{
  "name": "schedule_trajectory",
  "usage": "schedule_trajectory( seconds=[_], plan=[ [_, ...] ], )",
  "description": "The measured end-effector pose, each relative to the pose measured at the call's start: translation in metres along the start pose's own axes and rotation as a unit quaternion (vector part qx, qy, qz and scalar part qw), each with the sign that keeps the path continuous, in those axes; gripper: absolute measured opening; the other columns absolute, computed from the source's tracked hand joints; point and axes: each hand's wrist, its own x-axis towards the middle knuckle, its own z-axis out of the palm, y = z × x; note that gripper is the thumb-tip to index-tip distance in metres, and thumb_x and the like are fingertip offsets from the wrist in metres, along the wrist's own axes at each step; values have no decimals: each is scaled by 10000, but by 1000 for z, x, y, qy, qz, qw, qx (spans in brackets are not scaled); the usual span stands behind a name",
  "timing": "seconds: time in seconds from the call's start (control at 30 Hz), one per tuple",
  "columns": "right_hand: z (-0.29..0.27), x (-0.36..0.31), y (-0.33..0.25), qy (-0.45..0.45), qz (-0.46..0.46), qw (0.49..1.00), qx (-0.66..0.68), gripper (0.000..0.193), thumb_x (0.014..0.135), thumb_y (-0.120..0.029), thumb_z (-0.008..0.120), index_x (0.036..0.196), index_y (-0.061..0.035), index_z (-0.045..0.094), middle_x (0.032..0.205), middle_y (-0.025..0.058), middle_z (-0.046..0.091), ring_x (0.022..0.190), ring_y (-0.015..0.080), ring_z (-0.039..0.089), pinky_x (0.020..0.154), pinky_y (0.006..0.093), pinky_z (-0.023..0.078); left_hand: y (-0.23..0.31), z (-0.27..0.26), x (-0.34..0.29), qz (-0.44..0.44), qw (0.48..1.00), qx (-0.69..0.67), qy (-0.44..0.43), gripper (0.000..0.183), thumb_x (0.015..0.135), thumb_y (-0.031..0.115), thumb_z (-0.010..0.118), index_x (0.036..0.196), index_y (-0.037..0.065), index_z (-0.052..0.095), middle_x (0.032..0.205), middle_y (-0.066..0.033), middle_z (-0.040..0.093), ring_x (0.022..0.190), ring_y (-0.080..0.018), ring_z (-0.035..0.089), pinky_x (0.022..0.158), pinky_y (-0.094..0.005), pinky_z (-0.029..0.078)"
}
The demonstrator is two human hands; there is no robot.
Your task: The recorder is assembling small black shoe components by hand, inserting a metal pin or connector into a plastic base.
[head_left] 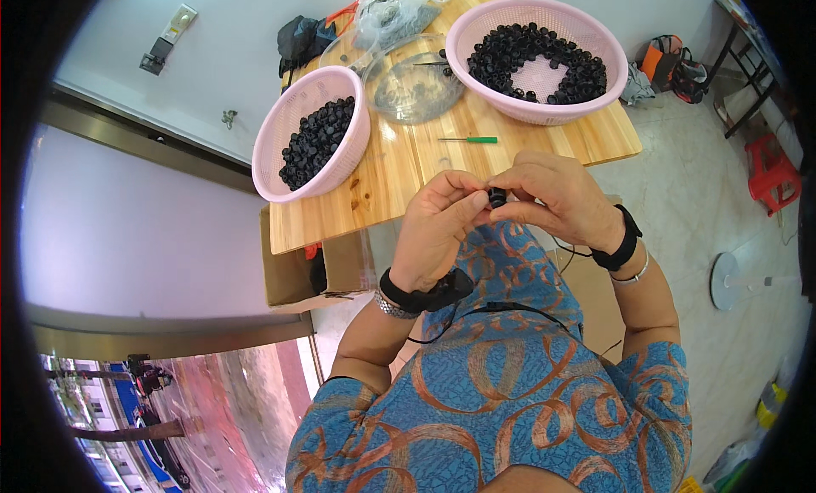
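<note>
Between my hands, just off the near edge of the wooden table (399, 178), is a small black round part (497, 197), like a cap or knob. My right hand (557, 195) pinches it between thumb and fingers. From the other side my left hand (442, 221) is closed, thumb against forefinger, with its tips at the part; whether it holds a separate small piece is hidden. A screwdriver (482, 139) with a green handle lies on the table beyond my hands. Similar black parts fill a pink basket (265, 153) at the left and a larger pink basket (619, 76) at the right.
A clear round plastic tray (416, 98) stands between the baskets, with plastic bags (399, 17) behind it. Below the table's left side is a cardboard box (285, 276). A red stool (772, 174) and a white round stand base (724, 280) are on the floor to the right.
</note>
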Motion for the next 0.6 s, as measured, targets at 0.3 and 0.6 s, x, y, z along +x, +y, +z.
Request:
schedule_trajectory(
  seconds=[0.3,0.6],
  plan=[
    [1,-1,7,-76,-41,993,-83,249,727,-191,664,862,-41,519,751,95,505,703,292,533,611,367,437,-11,-10,0,-55,997,-57,-2,89,881,35,518,966,11,531,986,-117,607,900,-169,611,816,-289,517],
    [4,2,19,-72,-62,995,6,230,727,-156,674,869,-55,522,717,95,498,655,292,520,567,356,423,-4,-8,0,-112,989,-99,4,71,875,47,542,945,36,538,948,-54,588,863,-144,604,777,-254,519]
  ],
)
